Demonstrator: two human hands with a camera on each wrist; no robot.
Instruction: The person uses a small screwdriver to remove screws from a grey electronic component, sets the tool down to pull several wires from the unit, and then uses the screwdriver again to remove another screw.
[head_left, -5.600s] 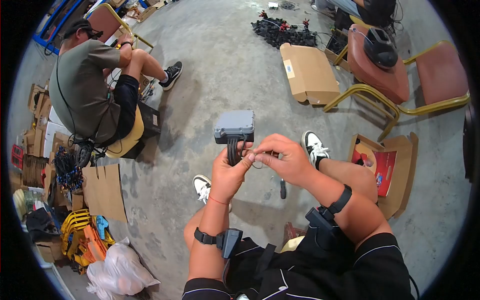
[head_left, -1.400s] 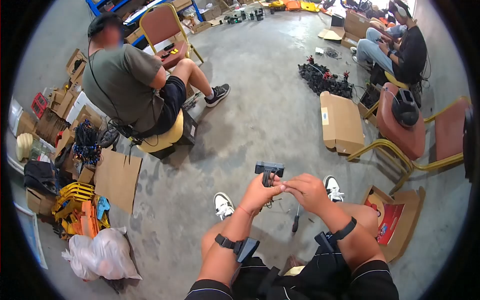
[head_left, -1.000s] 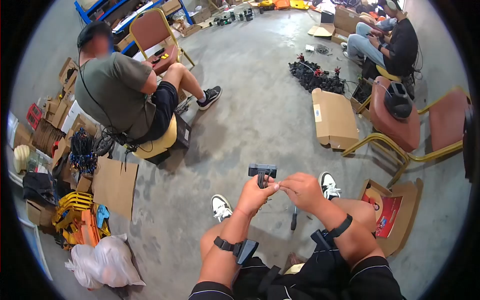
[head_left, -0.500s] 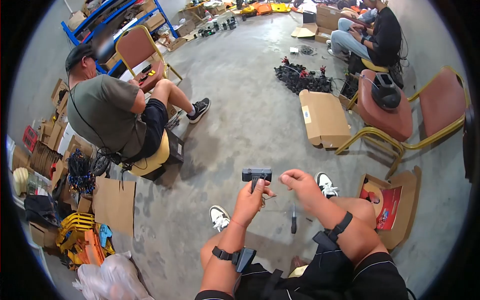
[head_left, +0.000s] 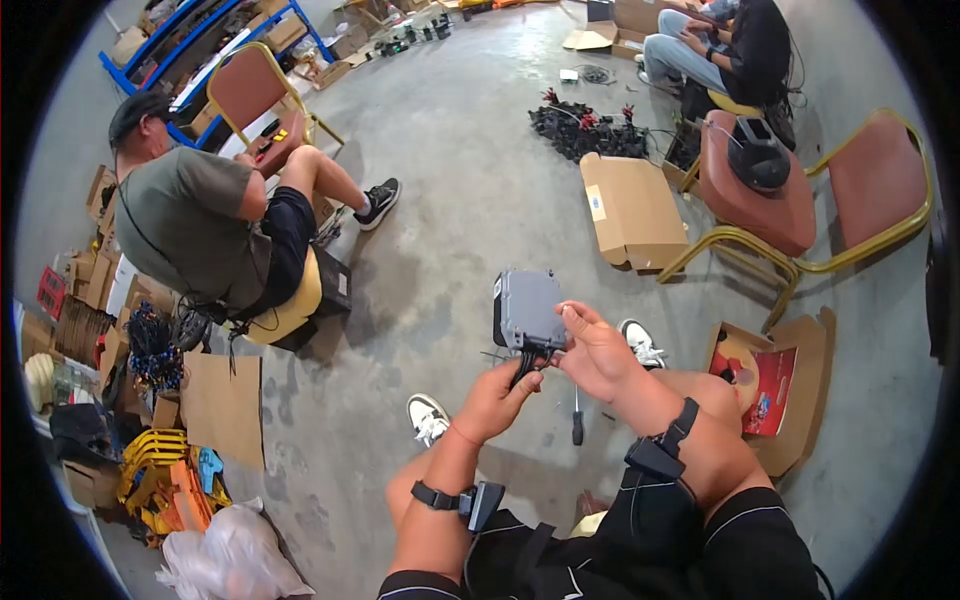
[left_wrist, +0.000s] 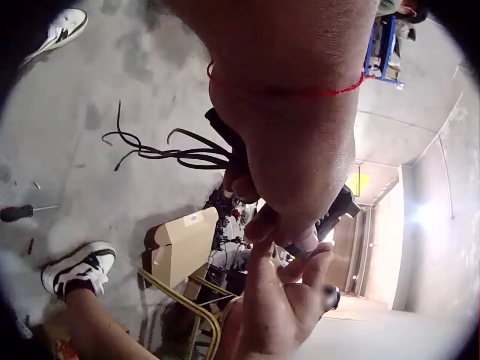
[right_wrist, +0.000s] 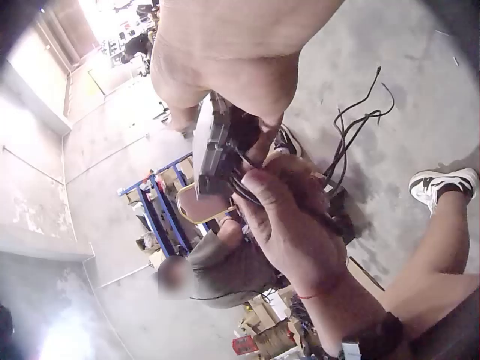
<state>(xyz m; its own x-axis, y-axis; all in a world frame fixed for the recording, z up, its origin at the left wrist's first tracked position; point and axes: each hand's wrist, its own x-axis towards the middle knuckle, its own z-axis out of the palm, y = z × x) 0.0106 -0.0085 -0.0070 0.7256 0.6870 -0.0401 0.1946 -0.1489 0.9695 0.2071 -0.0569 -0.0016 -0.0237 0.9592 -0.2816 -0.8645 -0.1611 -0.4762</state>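
Observation:
A grey lidded box with black cables coming out of its near side is held up in front of the person. The left hand grips the bundle of black cables just below the box. Loose cable ends trail beyond this hand in the left wrist view. The right hand is at the box's right edge, fingertips right at its side and lower corner. The box's face is partly covered by the right hand in the right wrist view. I cannot tell whether the right fingers pinch the box.
A screwdriver lies on the floor between the feet. An opened carton with a red insert is at the right. A flat carton, chairs and a cable heap stand ahead. Another person sits at the left.
The box has turned from edge-on to show its broad grey face. The right hand, earlier pinching by the left fingertips, moved apart and is now at the box's right side.

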